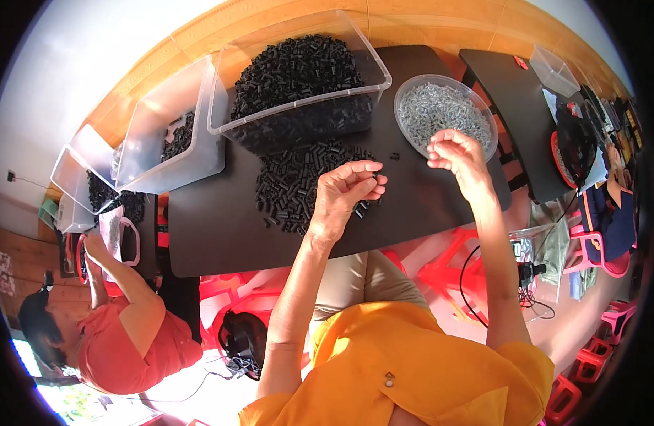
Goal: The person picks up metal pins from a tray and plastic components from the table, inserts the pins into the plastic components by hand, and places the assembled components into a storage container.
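My left hand (341, 195) is closed in a pinch above the loose pile of small black plastic pieces (288, 188) on the dark table. A bit of a small black piece (375, 175) shows between its thumb and fingers. My right hand (460, 160) is held over the near edge of a round clear bowl (440, 106) full of small silvery parts. Its thumb and fingertips are drawn together, and what they hold, if anything, is too small to make out. Between the hands, a couple of black pieces (394, 156) lie apart from the pile.
Behind the pile stands a large clear bin (298, 106) heaped with black pieces. Another bin (199, 153) is left of it. A co-worker in a red shirt (138, 341) works at the left. A second dark table (515, 121) stands right, with red stools (447, 273) below.
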Motion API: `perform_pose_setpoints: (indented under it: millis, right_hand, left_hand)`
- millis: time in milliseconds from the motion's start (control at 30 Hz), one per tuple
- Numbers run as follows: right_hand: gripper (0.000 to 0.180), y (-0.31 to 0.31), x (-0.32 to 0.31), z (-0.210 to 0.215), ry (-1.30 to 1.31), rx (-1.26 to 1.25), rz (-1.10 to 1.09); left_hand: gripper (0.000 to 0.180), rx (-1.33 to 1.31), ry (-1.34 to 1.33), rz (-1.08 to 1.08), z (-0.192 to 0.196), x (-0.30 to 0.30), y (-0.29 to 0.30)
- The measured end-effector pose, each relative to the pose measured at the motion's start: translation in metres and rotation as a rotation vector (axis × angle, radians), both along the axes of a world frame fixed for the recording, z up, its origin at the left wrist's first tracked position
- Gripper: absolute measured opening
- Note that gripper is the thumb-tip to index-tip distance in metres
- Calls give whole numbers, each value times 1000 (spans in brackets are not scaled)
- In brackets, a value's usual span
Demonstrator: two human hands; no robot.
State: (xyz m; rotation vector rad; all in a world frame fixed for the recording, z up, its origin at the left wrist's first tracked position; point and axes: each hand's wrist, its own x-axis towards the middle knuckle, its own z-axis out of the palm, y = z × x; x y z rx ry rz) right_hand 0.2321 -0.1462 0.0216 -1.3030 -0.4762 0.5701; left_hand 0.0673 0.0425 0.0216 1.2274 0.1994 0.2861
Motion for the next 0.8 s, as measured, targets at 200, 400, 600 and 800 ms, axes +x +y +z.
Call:
perform_pose_setpoints:
  millis: [200,400,600,800]
  right_hand:
    - [9,-1,-33,-28,-122,-70,-111]
    - [8,-4,-46,-62,-236,-132,-171]
    - [7,-4,-46,-58,-218,-132,-193]
    - [6,-3,-48,-57,-178,-65,-194]
  left_hand:
    - [17,864,9,105,-13,53,8]
    - [13,1224,25,72,-24,86,10]
    - [15,1468,111,-37,-30,100,-1]
    - [14,1448,113,29,-32,95,-4]
